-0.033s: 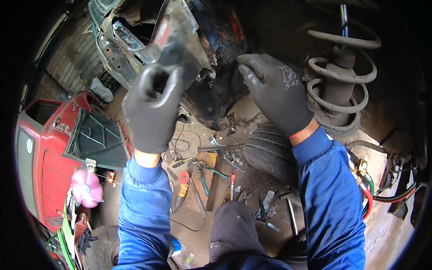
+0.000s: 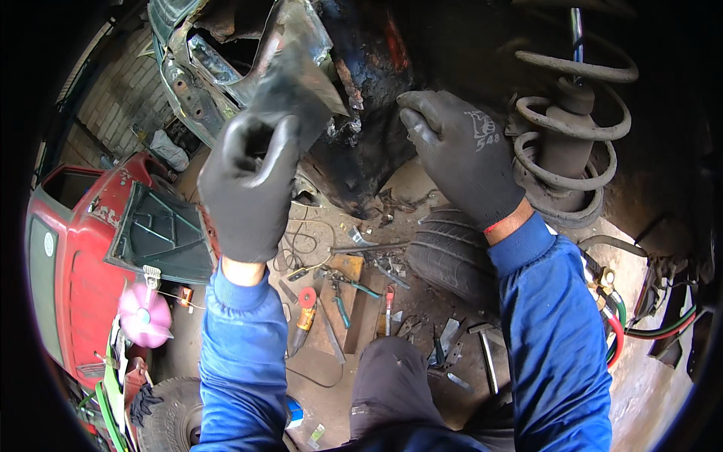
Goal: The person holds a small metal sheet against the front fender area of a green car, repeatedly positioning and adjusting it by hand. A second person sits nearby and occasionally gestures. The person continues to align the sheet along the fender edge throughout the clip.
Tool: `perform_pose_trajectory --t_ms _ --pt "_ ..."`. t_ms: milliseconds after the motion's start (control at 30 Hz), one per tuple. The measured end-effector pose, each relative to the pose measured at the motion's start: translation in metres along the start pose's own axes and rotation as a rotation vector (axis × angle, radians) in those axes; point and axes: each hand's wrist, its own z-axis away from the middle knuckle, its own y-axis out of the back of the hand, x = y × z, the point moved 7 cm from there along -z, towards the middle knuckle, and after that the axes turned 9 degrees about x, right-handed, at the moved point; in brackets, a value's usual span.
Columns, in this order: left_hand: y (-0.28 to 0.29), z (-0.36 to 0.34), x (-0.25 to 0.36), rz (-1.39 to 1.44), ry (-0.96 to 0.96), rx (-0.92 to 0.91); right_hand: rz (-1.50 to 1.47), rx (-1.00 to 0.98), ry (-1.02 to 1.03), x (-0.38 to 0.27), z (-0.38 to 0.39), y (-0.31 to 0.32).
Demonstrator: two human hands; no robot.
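In a cluttered workshop, a person in blue sleeves (image 2: 245, 331) is gripping a dark sheet piece (image 2: 301, 94) with a black-gloved left hand (image 2: 252, 184), the thumb and forefinger closing in a loop on its near edge. The piece is hanging in front of a stripped, rust-eaten car body (image 2: 358, 154); whether it is touching the metal behind, the blur is not showing. The right hand (image 2: 467, 147) is hovering just beside the same corroded section, its fingers curling toward the thumb; whether it is holding anything cannot be told.

The sheet is appearing thin and probably metal, likely light but stiff, flexing a little if pressed and probably sharp at its edges. A pinch on a smooth stretch of its near edge, away from any ragged corner, is looking like the safest hold, with the gloves guarding the fingertips.

To the right, a coil spring (image 2: 602, 73) is standing around a damper (image 2: 565, 151). Below, a worn tyre (image 2: 456, 252), teal-handled pliers (image 2: 341, 309), a tool with a red disc (image 2: 307, 296) and a hammer (image 2: 488, 358) are lying low among metal scraps (image 2: 461, 382), while a red vehicle shell (image 2: 83, 294) is filling the left side.
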Motion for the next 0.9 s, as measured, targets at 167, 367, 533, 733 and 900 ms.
perform_pose_trajectory --t_ms 167,367,533,733,900 --pt "0.008 0.009 -0.005 0.092 -0.014 0.029 -0.030 -0.014 -0.010 0.003 -0.002 -0.008" --pt "0.000 0.008 0.006 0.085 -0.125 0.000 0.013 0.006 0.028 0.003 -0.003 -0.009" --pt "-0.008 0.006 0.011 0.078 -0.148 -0.080 0.042 -0.021 0.020 0.006 -0.002 -0.010" --pt "-0.014 0.004 0.008 0.043 -0.166 -0.102 0.035 0.012 0.030 0.005 -0.002 -0.009" --pt "-0.014 -0.001 0.012 0.006 -0.253 -0.096 0.044 -0.028 0.004 0.005 -0.002 -0.008"
